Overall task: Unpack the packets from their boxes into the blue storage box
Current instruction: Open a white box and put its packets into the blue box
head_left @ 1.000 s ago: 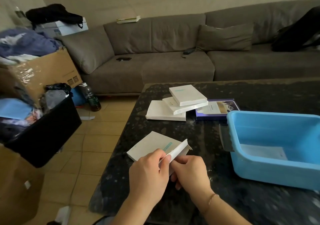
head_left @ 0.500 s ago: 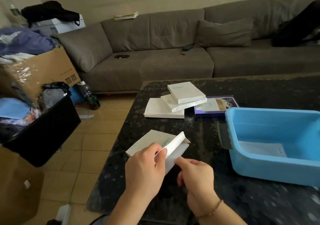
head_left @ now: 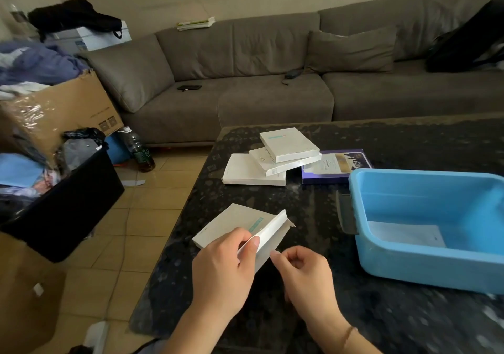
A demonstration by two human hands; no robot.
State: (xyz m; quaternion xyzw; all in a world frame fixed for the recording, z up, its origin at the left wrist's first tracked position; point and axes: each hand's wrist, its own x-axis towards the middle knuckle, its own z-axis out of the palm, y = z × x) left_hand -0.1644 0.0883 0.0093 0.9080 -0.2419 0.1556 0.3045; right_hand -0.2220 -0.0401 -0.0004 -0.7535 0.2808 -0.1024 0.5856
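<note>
A flat white box (head_left: pixel 231 222) with a teal stripe lies tilted at the near left of the dark table (head_left: pixel 354 321). My left hand (head_left: pixel 221 269) grips its near end, the thumb pressing on the opened end flap (head_left: pixel 275 228). Just right of the open end is my right hand (head_left: pixel 305 277), fingers curled, index tip close to the box's corner, with nothing visible in it. The blue storage box (head_left: pixel 381 258) stands at the right with one white packet (head_left: pixel 403 233) flat on its bottom. Three more white boxes (head_left: pixel 286 143) lie stacked farther back, beside a purple box (head_left: pixel 335 165).
A grey sofa (head_left: pixel 272 94) runs behind the table, with a phone and a remote on its seat. On the floor at the left are a black bin (head_left: pixel 68 211) full of clothes, cardboard boxes (head_left: pixel 62 108) and a bottle (head_left: pixel 141 151).
The end flap has swung up and open. My right hand has come off the flap and drawn back slightly to the right; my left thumb now holds the flap.
</note>
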